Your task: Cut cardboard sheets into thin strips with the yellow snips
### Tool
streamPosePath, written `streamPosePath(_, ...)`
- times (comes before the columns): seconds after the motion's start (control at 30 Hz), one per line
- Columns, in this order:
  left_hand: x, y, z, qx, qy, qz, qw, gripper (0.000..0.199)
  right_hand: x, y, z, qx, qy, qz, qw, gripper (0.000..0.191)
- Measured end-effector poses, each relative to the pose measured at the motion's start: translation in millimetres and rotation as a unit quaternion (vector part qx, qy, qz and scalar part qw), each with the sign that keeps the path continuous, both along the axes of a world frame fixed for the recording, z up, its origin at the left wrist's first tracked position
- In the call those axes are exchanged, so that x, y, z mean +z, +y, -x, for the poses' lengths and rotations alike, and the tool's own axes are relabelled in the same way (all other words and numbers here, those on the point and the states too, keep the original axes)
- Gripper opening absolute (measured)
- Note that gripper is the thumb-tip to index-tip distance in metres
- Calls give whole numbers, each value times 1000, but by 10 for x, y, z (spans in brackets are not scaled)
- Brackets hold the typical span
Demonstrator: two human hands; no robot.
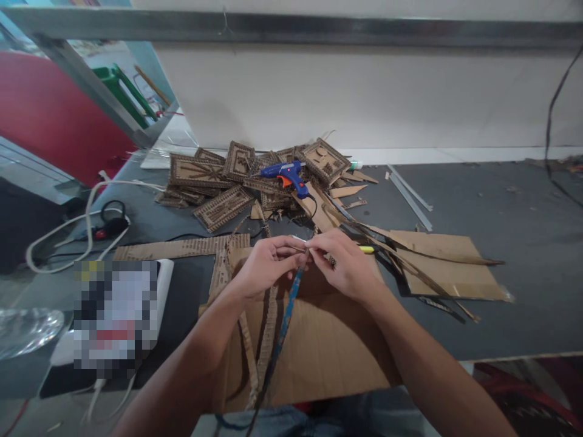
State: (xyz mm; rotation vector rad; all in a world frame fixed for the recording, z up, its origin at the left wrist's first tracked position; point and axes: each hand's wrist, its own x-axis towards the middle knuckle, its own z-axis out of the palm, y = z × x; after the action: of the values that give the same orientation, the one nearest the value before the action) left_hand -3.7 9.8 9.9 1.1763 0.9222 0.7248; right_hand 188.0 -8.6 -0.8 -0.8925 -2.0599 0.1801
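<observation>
My left hand (268,262) and my right hand (341,261) meet at the middle, above a brown cardboard sheet (332,340). Fingers of both hands pinch the upper end of a narrow strip (288,312) with a blue printed side, which hangs down toward my lap. Corrugated cardboard strips (268,328) lie left of it on the sheet. Beyond my hands, a blue glue gun (288,174) with an orange trigger rests on a pile of small decorated cardboard panels (223,209). A yellow-ended tool (367,249) shows beside my right hand.
A white device (164,291) with a blurred top and cables is at the left, near a clear plastic item (31,331). Cardboard pieces (449,264) and thin grey strips (410,197) lie right. A metal bar (319,31) crosses above.
</observation>
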Motion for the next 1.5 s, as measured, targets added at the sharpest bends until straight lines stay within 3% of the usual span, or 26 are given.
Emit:
streamPosePath(0.13,-19,1,-2,5,-8,-1,1000,37,-4,-1,6,-5,6,5,1000,28)
streamPosePath(0.37,14,-17,-1,33,-27,9,999,37,10,19,-23,-37,101,36,994,34)
streamPosePath(0.77,30,-14,11,4,-18,-24,1000,31,74,21,-25,-12,55,-13,998,35)
streamPosePath(1.0,23,-18,12,9,4,-20,1000,29,42,18,-36,-37,21,24,999,32)
streamPosePath(1.33,-1,-23,36,20,11,-23,999,34,42,-6,-14,-33,104,118,987,21)
streamPosePath(1.5,-20,-25,32,21,19,-21,999,37,38,-20,20,-29,127,127,983,23)
